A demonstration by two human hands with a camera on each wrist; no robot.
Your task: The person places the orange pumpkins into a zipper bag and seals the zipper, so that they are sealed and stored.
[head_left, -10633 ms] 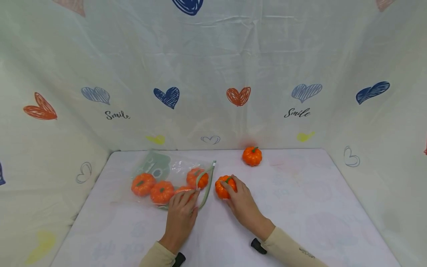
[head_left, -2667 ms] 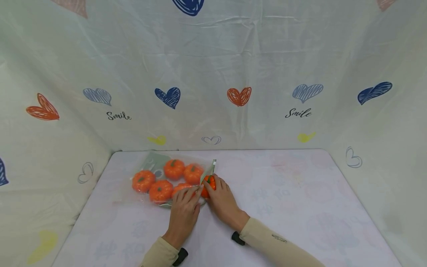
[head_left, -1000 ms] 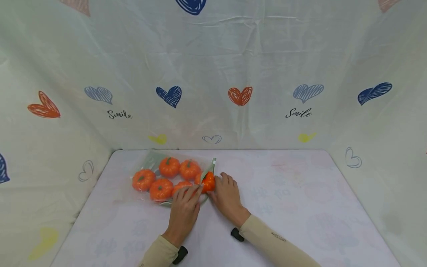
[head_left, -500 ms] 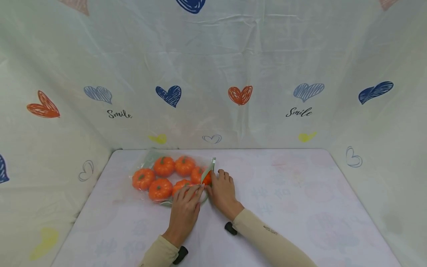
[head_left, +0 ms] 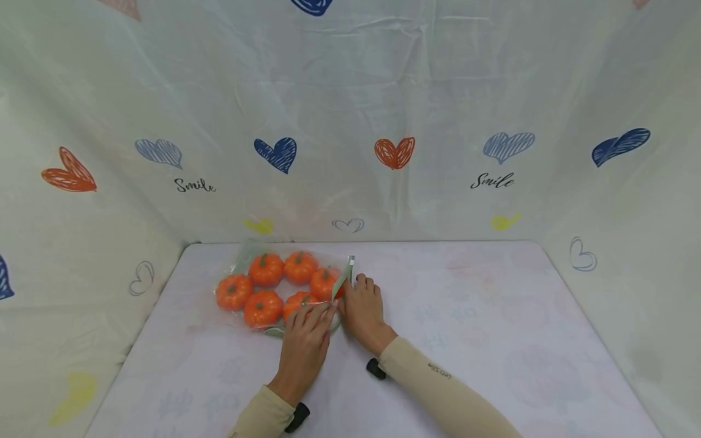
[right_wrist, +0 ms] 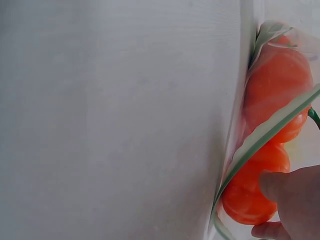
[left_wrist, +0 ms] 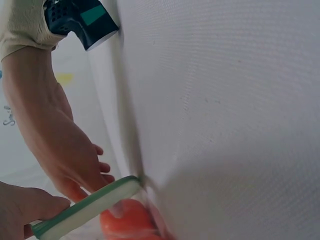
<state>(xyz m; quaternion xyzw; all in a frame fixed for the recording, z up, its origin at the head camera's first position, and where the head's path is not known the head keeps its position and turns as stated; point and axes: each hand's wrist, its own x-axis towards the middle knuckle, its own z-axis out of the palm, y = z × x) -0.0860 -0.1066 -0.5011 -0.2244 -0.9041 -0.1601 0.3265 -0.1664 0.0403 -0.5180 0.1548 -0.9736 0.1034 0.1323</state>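
Note:
A clear bag with a green-edged mouth (head_left: 348, 271) lies flat at the table's left half, holding several small orange pumpkins (head_left: 263, 309) with green stems. At the mouth, my left hand (head_left: 304, 344) pinches the bag's edge; the left wrist view shows its fingers on the green strip (left_wrist: 92, 206). My right hand (head_left: 364, 309) is at the opening, fingers extended, fingertips at the nearest pumpkin (head_left: 324, 282). In the right wrist view, the thumb (right_wrist: 280, 186) touches a pumpkin (right_wrist: 247, 192) just inside the green rim (right_wrist: 267, 131).
The table (head_left: 493, 340) has a white cloth with faint prints. A heart-printed curtain (head_left: 339, 97) rises right behind its back edge and along both sides. Black devices sit at both wrists (head_left: 297, 418).
Earlier, one pumpkin stood at the back and another was in my right hand; both are now in the bag. The pumpkins by the mouth have slid left; my left hand has stayed put.

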